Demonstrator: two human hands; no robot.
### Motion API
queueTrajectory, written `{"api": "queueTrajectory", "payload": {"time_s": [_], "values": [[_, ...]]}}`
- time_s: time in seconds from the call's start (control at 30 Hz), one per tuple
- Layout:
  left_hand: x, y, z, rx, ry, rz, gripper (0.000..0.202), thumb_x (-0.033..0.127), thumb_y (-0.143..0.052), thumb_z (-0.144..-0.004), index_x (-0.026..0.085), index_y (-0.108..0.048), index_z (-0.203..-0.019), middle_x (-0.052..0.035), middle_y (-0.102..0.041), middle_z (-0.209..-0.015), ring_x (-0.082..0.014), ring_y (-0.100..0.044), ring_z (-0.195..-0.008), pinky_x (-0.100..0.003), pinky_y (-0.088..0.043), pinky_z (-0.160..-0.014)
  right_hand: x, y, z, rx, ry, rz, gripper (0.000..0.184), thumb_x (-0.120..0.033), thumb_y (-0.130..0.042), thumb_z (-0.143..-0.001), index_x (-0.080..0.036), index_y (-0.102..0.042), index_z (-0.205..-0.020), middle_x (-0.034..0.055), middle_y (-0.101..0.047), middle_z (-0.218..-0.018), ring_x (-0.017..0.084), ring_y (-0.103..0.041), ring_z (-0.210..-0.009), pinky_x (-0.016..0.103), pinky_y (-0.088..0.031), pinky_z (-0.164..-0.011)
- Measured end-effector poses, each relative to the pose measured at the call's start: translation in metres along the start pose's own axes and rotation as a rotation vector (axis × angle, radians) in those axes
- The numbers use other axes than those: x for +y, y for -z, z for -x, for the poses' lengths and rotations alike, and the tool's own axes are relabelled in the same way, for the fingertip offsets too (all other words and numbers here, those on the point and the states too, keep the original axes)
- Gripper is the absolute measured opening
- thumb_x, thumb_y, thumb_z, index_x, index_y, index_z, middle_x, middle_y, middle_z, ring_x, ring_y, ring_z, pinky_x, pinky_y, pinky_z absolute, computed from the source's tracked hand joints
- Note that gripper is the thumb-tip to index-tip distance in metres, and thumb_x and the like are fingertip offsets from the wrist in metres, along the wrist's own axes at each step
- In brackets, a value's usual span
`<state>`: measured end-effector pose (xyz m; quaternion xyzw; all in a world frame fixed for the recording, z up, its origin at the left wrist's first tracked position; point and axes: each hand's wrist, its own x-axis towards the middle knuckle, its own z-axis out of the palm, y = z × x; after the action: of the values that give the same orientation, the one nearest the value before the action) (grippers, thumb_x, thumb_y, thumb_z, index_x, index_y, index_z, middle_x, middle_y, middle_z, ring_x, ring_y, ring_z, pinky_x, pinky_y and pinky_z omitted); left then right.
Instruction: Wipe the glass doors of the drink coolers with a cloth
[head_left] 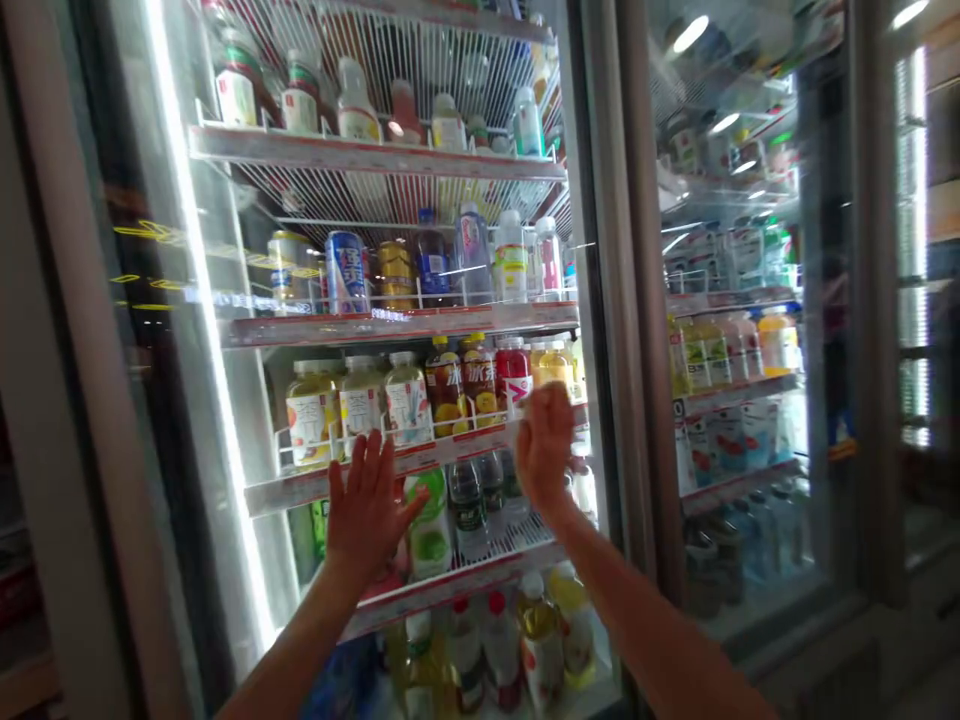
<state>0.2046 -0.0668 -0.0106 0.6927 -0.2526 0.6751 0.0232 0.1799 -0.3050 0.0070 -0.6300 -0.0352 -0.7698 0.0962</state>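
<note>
My left hand (367, 505) is open, with its fingers spread and pointing up. Its palm faces the glass door (161, 265) of a lit drinks fridge, seeming to lie flat on the pane or very close to it. Higher and to the right, my right hand (546, 445) is curled closed before the same door, slightly blurred. Whether anything is inside its fingers is hidden. Behind the left fingertips stand bottles with white labels (360, 405). Dark iced tea bottles (480, 375) and a red bottle (514, 370) are behind glass near the right hand.
Wire shelves with red-edged price rails (405, 325) hold cans, including a blue can (346, 272), and many bottles. A metal door frame (645, 300) rises at the right. Beyond it, another glass-fronted fridge (739, 395) holds more drinks. Lights reflect in the panes.
</note>
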Motion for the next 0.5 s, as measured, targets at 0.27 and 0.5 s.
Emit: {"api": "queueTrajectory", "payload": {"time_s": [0.27,0.5], "values": [[0.004,0.003,0.001,-0.038,0.048,0.026,0.075,0.052,-0.037,-0.089,0.012,-0.006,-0.145,-0.016,-0.024,-0.149,-0.0232,-0.008,-0.141,-0.048,-0.008,-0.114,0.035,0.008,-0.014,-0.005,0.022,0.033,0.05,-0.017,-0.037,-0.088,-0.021,-0.038,-0.138,0.012,-0.037,-0.144,0.026,-0.028,-0.136,0.052,-0.031,-0.105],[0.009,0.004,0.0,-0.036,0.092,0.049,0.073,0.048,-0.036,-0.09,0.014,-0.004,-0.145,-0.0159,-0.021,-0.15,-0.0243,-0.009,-0.141,-0.05,-0.008,-0.113,-0.003,0.001,-0.002,-0.285,0.378,-0.094,0.06,-0.017,-0.042,-0.084,-0.026,-0.03,-0.142,0.0044,-0.028,-0.15,0.022,-0.02,-0.14,0.044,-0.027,-0.111]]}}
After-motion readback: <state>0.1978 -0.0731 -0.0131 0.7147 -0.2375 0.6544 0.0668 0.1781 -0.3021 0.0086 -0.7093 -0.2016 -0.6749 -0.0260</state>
